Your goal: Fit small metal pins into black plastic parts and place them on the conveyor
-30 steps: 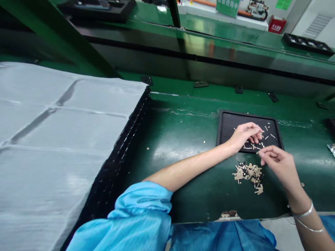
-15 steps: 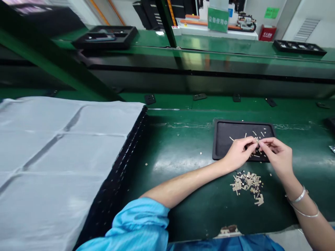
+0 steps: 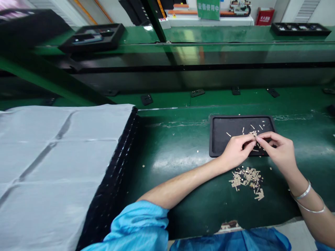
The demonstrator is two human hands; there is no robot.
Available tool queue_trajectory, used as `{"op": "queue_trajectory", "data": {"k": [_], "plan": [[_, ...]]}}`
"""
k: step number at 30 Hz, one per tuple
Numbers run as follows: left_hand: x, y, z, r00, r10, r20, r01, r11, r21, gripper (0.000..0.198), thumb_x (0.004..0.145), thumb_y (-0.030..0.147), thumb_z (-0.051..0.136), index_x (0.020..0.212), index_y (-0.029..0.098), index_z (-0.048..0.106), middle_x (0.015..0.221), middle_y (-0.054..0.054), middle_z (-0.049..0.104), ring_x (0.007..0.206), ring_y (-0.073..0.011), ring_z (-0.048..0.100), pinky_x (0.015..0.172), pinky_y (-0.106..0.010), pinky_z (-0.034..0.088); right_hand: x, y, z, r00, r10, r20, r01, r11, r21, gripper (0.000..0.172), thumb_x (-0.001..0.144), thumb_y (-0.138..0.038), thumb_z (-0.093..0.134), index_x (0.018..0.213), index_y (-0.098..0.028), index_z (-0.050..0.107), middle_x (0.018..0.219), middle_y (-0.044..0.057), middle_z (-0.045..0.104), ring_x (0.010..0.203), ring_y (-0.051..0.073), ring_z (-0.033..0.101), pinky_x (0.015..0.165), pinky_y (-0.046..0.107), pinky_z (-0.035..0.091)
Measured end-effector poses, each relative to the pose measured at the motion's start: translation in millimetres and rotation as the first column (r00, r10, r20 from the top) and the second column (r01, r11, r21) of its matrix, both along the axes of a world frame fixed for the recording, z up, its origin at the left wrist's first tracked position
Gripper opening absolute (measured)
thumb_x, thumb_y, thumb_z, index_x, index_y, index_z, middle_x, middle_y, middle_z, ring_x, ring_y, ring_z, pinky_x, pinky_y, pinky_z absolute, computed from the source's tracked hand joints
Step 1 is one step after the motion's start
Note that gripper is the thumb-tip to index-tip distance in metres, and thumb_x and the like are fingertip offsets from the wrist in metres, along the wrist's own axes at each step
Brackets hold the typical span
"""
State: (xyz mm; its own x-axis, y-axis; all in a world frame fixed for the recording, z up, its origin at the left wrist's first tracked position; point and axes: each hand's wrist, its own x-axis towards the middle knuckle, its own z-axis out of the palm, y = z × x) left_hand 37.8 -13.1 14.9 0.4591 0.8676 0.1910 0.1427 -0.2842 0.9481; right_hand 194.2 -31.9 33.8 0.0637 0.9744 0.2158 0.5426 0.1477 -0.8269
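Over the front part of a black tray [image 3: 218, 134], my left hand [image 3: 238, 150] and my right hand [image 3: 281, 150] meet at the fingertips. Each has thumb and forefinger pinched together. Whatever is between them is too small and too covered by the fingers to make out. Small beige strips and squares [image 3: 253, 133] lie scattered in the tray, partly hidden behind my hands. Just below my hands, a loose pile of similar beige and dark pieces [image 3: 247, 177] rests on the green bench.
A stack with pale grey sheeting on top [image 3: 65, 157] and dark edges fills the left side. Black flat parts [image 3: 197, 93] are spaced along the back of the green bench [image 3: 167, 146]. Two black boxes [image 3: 94, 36] stand on the shelf above, with a slanted green post [image 3: 52, 76] at left.
My view has shifted slightly, so most of the scene sits a little higher in the picture. My hands stay pinched together over the tray, with only small finger movement.
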Motion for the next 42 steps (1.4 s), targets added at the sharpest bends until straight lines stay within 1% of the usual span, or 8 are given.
{"op": "queue_trajectory", "data": {"k": [6,13,16,21,24,29,32,42], "plan": [[0.5,0.0,1.4,0.999,0.003,-0.032,-0.003,1.0,-0.011,0.02,0.089,0.022,0.047,0.073,0.015,0.056,0.065,0.002,0.05,0.062,-0.0107,0.044,0.062,-0.022,0.035,2.0,-0.5,-1.0,0.997,0.064,0.054,-0.067,0.996,0.062,0.013,0.081,-0.028,0.063,0.073,-0.021,0.07,0.081,0.005,0.071,0.068,0.015,0.062,0.045,0.023,0.041],[-0.5,3.6,3.8,0.998,-0.055,0.044,0.061,0.987,-0.149,0.023,0.086,0.023,0.049,0.065,0.015,0.053,0.061,0.002,0.049,0.061,-0.0099,0.044,0.062,-0.023,0.035,-3.2,-2.2,-1.9,0.981,0.05,0.187,-0.094,0.967,0.238,0.009,0.079,-0.017,0.061,0.072,-0.02,0.066,0.08,0.005,0.07,0.061,0.013,0.058,0.046,0.025,0.04],[-1.8,6.5,2.2,0.982,-0.083,0.169,0.124,0.96,-0.249,0.022,0.084,0.028,0.052,0.068,0.014,0.054,0.062,0.002,0.052,0.057,-0.0084,0.043,0.059,-0.022,0.035,-1.6,-0.1,-4.0,0.968,-0.011,0.249,-0.075,0.939,0.335,0.009,0.079,-0.016,0.06,0.072,-0.019,0.065,0.078,0.005,0.07,0.06,0.012,0.056,0.048,0.025,0.04],[-1.9,7.8,-0.5,0.954,-0.031,0.297,0.133,0.935,-0.33,0.023,0.082,0.035,0.056,0.074,0.013,0.058,0.06,0.002,0.054,0.05,-0.0062,0.042,0.052,-0.021,0.034,12.8,10.3,-12.5,0.915,-0.228,0.333,0.114,0.938,0.329,0.01,0.08,-0.021,0.06,0.073,-0.02,0.066,0.063,0.0,0.063,0.049,0.01,0.048,0.05,0.026,0.04],[-0.8,6.0,0.3,0.968,0.016,0.249,0.061,0.953,-0.298,0.023,0.085,0.034,0.053,0.075,0.014,0.058,0.061,0.002,0.054,0.052,-0.0062,0.043,0.053,-0.02,0.035,16.0,12.2,-13.8,0.895,-0.235,0.378,0.094,0.93,0.357,0.009,0.081,-0.019,0.058,0.081,-0.02,0.067,0.062,0.0,0.062,0.054,0.013,0.053,0.052,0.027,0.042],[0.5,3.4,0.8,0.988,0.031,0.148,0.0,0.978,-0.207,0.023,0.089,0.03,0.047,0.074,0.015,0.055,0.061,0.003,0.052,0.055,-0.0073,0.043,0.056,-0.02,0.035,5.7,2.9,-7.1,0.894,-0.114,0.433,-0.139,0.849,0.51,0.008,0.081,-0.015,0.062,0.084,-0.022,0.066,0.079,0.005,0.07,0.07,0.017,0.063,0.06,0.03,0.048],[1.0,2.2,0.7,0.994,0.041,0.105,-0.024,0.987,-0.158,0.023,0.09,0.028,0.046,0.073,0.015,0.054,0.062,0.003,0.05,0.057,-0.0081,0.044,0.059,-0.021,0.036,1.4,-1.3,-6.3,0.869,-0.068,0.491,-0.226,0.828,0.514,0.008,0.082,-0.016,0.064,0.085,-0.023,0.066,0.079,0.005,0.071,0.074,0.018,0.065,0.068,0.032,0.052],[2.1,1.3,1.3,0.997,0.069,0.016,-0.067,0.993,-0.101,0.021,0.088,0.021,0.046,0.072,0.015,0.058,0.067,0.0,0.055,0.064,-0.0108,0.048,0.065,-0.023,0.039,-4.3,-4.4,-8.0,0.806,-0.121,0.579,-0.243,0.825,0.51,0.007,0.083,-0.016,0.061,0.084,-0.022,0.065,0.079,0.005,0.071,0.074,0.018,0.064,0.067,0.031,0.052]]}}
